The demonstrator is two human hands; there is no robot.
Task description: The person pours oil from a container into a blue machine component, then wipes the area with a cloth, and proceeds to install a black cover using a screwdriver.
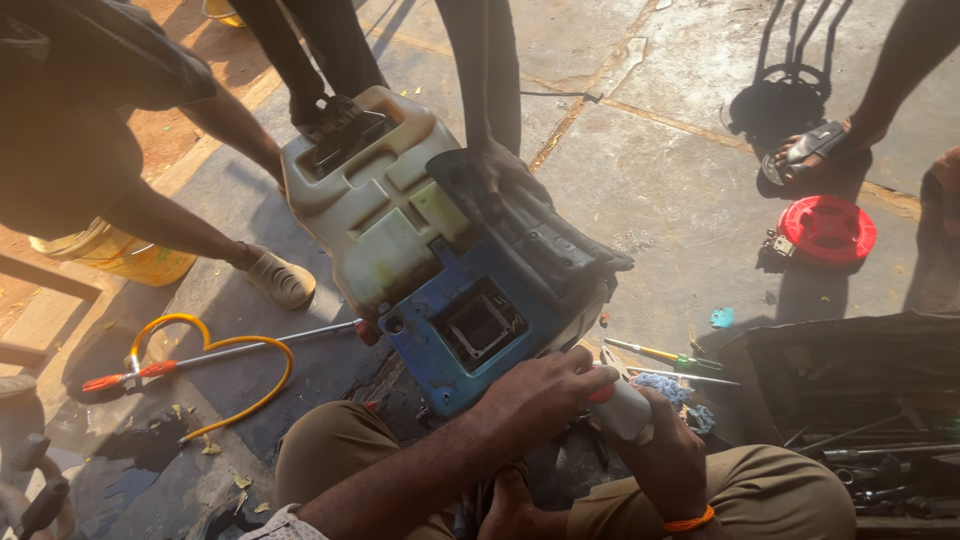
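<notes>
Far out to the left of the hands, a yellow bucket (pixel 125 258) stands on the concrete floor (pixel 660 190), partly behind another person's bare leg and pale shoe (pixel 280 280). Nearer, still to the left of the hands, a yellow hose (pixel 262 352) loops across the floor with a thin metal rod (pixel 250 348) lying through the loop, its red-tipped end pointing away from the hands.

The left hand (pixel 540 395) is closed, its fingers wrapped over the red top of a pale cylindrical tool (pixel 622 408), right against the lower edge of the blue and cream machine housing (pixel 440 270). That housing lies tilted on the floor just ahead of both hands, its blue face with a square opening turned toward them. At its far end, away from the hands, another person's hand (pixel 490 170) rests on its dark cover.

The right hand (pixel 665 455), with an orange band at the wrist, grips the lower part of the same tool, touching the left hand.

Just beyond the right hand lie a blue rag (pixel 665 388) and a yellow-handled screwdriver (pixel 660 353). Further right and ahead sits a red round reel (pixel 828 228), near another person's sandalled foot (pixel 812 150). Close on the right of the right hand is an open dark toolbox (pixel 860 400) with metal tools inside.
</notes>
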